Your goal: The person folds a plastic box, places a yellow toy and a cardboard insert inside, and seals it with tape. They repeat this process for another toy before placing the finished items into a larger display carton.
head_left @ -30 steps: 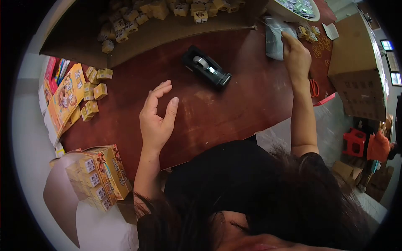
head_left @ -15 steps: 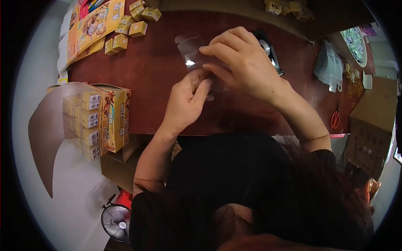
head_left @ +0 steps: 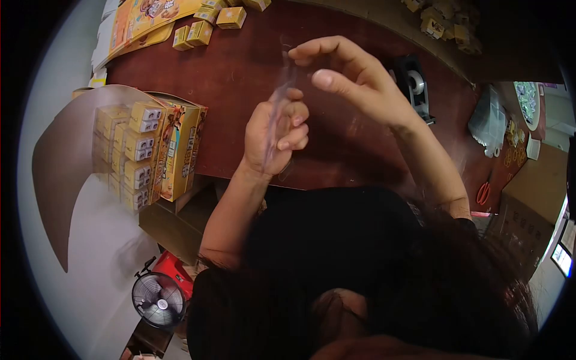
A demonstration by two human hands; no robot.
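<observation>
My L fingers [head_left: 294, 110] gripped the clear plastic sheet [head_left: 274, 120], long axis pointing approx. away from me; R fingers [head_left: 327, 45], parted, were nearest its far end, contact unclear.

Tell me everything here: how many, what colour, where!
Plastic piece: one, clear, centre
Tape dispenser: one, black, right
Scissors: one, red, right
Plastic pile: one, clear, right
Rubber bands: several, yellow, right
Packets: many, green, right
Small boxes: many, yellow, left, top
Printed packaging: several, orange, top left
Display box: one, yellow, left
Cardboard boxes: several, brown, right, top
Fan: one, black, lower left
Unclear object: one, red, by fan
Table: one, red, middle
Shirt: one, black, bottom
Left grip: one, bare, centre
Right grip: one, bare, centre
</observation>
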